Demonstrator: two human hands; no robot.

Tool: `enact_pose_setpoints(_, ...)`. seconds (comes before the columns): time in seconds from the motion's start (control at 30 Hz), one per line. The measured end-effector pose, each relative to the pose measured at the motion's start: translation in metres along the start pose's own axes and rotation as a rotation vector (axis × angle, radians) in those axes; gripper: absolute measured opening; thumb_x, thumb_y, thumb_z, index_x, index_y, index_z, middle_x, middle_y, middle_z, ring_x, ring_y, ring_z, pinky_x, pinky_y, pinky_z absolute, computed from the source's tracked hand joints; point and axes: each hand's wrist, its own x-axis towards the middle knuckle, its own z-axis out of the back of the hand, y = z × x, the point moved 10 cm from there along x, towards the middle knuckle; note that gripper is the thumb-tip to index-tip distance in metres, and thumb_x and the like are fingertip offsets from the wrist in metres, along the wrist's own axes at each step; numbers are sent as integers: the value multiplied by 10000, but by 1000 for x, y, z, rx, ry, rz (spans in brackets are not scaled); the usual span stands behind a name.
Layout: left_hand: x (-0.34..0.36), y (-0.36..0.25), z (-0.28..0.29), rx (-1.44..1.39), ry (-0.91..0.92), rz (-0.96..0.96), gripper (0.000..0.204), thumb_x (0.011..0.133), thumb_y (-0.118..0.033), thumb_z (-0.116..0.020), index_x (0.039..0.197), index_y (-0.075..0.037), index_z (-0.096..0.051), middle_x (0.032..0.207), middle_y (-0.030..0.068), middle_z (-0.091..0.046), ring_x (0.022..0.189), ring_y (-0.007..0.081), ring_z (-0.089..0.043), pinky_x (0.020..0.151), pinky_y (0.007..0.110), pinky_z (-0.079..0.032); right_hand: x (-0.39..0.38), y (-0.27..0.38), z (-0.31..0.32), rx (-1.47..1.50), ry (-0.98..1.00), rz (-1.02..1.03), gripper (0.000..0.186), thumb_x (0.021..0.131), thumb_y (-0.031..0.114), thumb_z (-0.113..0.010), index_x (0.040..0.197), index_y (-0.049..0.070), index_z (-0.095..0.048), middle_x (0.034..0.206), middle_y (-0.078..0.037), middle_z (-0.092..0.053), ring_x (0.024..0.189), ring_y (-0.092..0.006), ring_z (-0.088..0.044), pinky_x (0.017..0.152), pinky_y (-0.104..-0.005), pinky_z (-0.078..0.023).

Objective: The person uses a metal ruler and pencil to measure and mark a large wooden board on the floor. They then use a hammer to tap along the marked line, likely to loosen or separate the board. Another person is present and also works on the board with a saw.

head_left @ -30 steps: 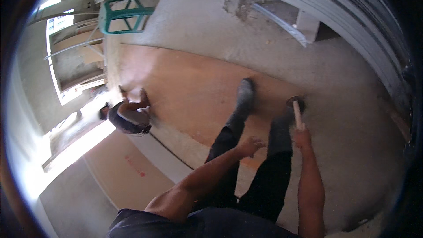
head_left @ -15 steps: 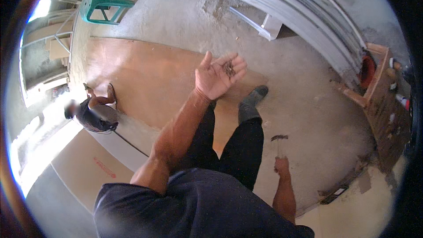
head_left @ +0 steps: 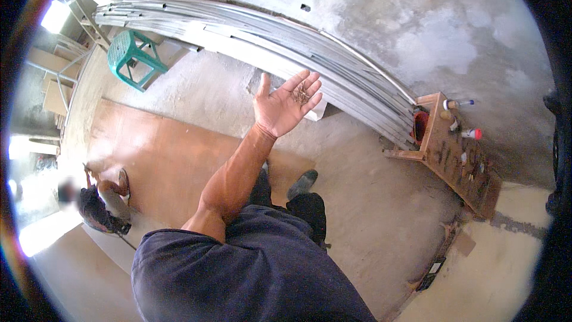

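My left hand is held out palm up in front of me, with its fingers spread. A small pile of thin nails lies loose on that hand, across the base of the fingers. My right hand is out of sight below my dark shirt, and the hammer cannot be made out. My boot rests on the concrete floor beside a large brown sheet.
Long metal profiles lie along the wall. A green stool stands at the far left. Another person crouches at the left by the sheet's edge. On the right is a wooden workbench with bottles and tools.
My view has tilted up and to the right, showing more wall and bench. My right hand and its hammer have left the picture. My left hand still carries the nails.
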Motion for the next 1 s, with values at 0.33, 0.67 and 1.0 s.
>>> enact_pose_setpoints(0.33, 22, -7, 18, 224, -98, 178, 773, 992, -706, -420, 1182, 18, -616, 971, 162, -682, 858, 293, -653, 835, 442, -521, 20, 56, 73, 622, -26, -439, 259, 969, 283, -647, 1123, 82, -700, 878, -162, -698, 820, -308, -682, 705, -426, -563)
enact_pose_setpoints(0.67, -179, -171, 335, 1067, -1253, 381, 383, 991, -455, -585, 776, -138, -590, 543, 11, -414, 419, 163, -406, 375, 367, -323, 38, 168, 138, 610, -96, -330, 254, 968, 280, -648, 1117, 82, -703, 891, -163, -702, 823, -309, -684, 705, -422, -564)
enact_pose_setpoints(1.0, -279, -204, 340, 347, -1360, 118, 402, 1022, -449, -517, 944, -55, -540, 660, 50, -411, 554, 193, -401, 496, 356, -396, 53, 221, 177, 534, -36, -315, 250, 966, 278, -648, 1110, 82, -706, 904, -164, -707, 827, -310, -687, 704, -419, -565)
